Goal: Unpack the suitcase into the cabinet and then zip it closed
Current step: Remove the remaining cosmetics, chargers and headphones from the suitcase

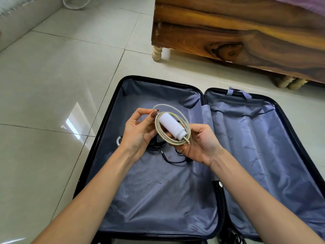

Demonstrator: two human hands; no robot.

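The dark suitcase (112,95) lies open flat on the tiled floor, both halves lined with grey-blue fabric. Above its left half I hold a white charger (171,126) with its pale cable coiled around it. My left hand (139,131) pinches the coil's left side. My right hand (200,143) supports the charger from below on the right, near its plug end. Under my hands a black cable with a small plug (166,158) and a dark object rest on the lining, partly hidden.
A wooden bed frame (237,32) on turned legs (157,53) stands beyond the suitcase at the upper right. Glossy floor tiles (52,85) spread to the left. A wall base runs along the far left.
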